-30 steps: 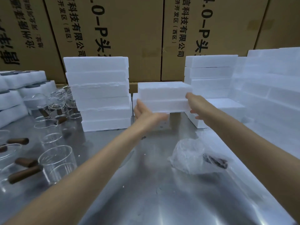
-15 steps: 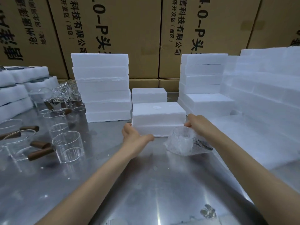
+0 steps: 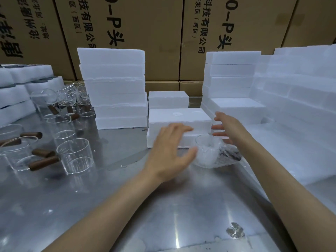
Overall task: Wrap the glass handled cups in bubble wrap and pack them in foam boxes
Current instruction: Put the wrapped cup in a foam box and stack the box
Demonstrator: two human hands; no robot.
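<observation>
My left hand point(image 3: 170, 150) hovers with fingers spread and relaxed in front of the closed foam box point(image 3: 179, 124) at the middle of the steel table point(image 3: 127, 206), holding nothing, and my right hand point(image 3: 228, 129) is likewise open just right of the box. The bubble-wrapped cup point(image 3: 214, 155) lies on the table between my hands, touching the box's near right corner. Bare glass cups point(image 3: 75, 155) with wooden handles stand far left, beside a tall foam box stack point(image 3: 112, 88).

Wrapped cup point(image 3: 214, 155) before foam box point(image 3: 179, 122), right.
</observation>
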